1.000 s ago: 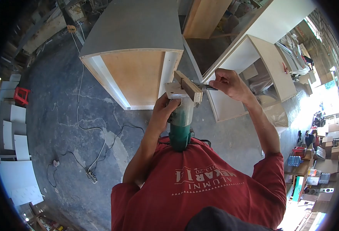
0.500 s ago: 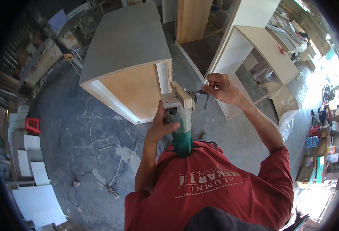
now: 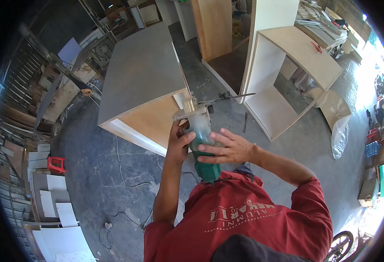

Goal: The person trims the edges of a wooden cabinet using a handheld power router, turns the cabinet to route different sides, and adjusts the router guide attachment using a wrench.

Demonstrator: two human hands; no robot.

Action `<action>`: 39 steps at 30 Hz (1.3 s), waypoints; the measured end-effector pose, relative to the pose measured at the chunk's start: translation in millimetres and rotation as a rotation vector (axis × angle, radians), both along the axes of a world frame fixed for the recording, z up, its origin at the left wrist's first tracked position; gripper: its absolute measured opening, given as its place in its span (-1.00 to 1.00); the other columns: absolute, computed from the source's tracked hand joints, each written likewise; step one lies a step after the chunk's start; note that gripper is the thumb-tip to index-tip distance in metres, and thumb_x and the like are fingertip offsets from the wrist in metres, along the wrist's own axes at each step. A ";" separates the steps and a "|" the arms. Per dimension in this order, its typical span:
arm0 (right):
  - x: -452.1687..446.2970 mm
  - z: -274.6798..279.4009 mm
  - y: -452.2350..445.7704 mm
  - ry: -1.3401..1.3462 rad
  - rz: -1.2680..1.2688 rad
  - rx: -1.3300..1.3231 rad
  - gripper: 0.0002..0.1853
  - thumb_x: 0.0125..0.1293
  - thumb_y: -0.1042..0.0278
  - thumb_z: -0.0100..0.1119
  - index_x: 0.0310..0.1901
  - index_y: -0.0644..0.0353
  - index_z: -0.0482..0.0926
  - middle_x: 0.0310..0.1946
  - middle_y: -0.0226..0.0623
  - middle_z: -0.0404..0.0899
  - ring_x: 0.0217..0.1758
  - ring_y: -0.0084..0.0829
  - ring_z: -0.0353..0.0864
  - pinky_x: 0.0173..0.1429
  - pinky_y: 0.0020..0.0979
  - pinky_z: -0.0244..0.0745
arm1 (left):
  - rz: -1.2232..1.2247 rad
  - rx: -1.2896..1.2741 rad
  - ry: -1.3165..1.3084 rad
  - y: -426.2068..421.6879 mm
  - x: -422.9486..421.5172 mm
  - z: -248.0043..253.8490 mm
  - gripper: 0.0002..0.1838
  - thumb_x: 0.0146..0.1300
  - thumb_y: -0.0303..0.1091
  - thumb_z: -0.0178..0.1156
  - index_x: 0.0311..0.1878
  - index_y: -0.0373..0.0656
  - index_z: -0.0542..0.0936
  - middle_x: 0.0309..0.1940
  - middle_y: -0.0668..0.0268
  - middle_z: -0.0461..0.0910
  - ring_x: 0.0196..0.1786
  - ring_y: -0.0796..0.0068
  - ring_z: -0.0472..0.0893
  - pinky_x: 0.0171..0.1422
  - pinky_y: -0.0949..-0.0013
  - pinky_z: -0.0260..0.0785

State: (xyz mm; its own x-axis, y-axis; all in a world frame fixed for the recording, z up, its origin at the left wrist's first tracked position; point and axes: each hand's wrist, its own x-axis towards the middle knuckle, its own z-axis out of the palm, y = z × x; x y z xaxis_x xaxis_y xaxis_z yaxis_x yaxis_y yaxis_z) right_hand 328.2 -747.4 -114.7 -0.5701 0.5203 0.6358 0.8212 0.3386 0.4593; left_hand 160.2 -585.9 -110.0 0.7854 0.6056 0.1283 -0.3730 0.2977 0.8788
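Note:
My left hand is wrapped round the upper part of a green trim router with a clear housing. The router stands tilted, its pale base plate uppermost and its green end near my shirt. My right hand reaches across the router from the right, fingers stretched and apart, the fingertips at its green body; how firmly they touch, I cannot tell. A small wooden piece sits on the base. From there a thin dark metal guide arm sticks out to the right.
Just ahead lies a grey-topped cabinet box. An open white-lined cabinet frame stands to the right, with red-handled pliers on top. A cable trails over the concrete floor. White panels and a red stool are at left.
My right hand has left the metal piece beside the base and come down to the router's body. The router has tilted and turned, and the view has shifted.

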 end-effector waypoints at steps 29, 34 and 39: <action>157.5 98.2 98.6 0.974 0.378 -0.734 -0.27 -0.22 0.14 0.66 0.03 0.26 0.58 -0.21 -0.02 0.71 -0.12 0.08 0.76 -0.02 -0.09 0.65 | 0.940 0.449 0.019 -74.5 125.8 59.6 -0.26 0.40 0.05 0.30 0.43 -0.29 0.36 0.35 0.00 0.45 0.43 0.17 0.47 0.50 0.07 0.34; 165.1 114.1 140.4 0.854 0.538 -0.949 -0.27 -0.26 0.17 0.65 0.02 0.28 0.59 -0.14 -0.05 0.71 -0.02 -0.01 0.75 0.01 -0.11 0.64 | 0.454 0.468 -0.224 -7.6 119.8 98.2 -0.41 0.47 -0.03 0.29 0.35 -0.29 0.50 0.28 -0.17 0.55 0.32 -0.05 0.59 0.42 -0.04 0.46; 183.5 100.4 178.8 0.895 0.562 -1.169 0.01 -0.17 0.22 0.61 0.41 0.20 0.37 0.08 -0.04 0.69 0.11 -0.04 0.74 0.28 -0.03 0.57 | 0.304 0.576 -0.156 56.4 123.7 109.5 -0.65 0.47 -0.35 0.28 0.19 -0.38 0.64 0.22 -0.09 0.65 0.29 0.00 0.65 0.40 0.07 0.47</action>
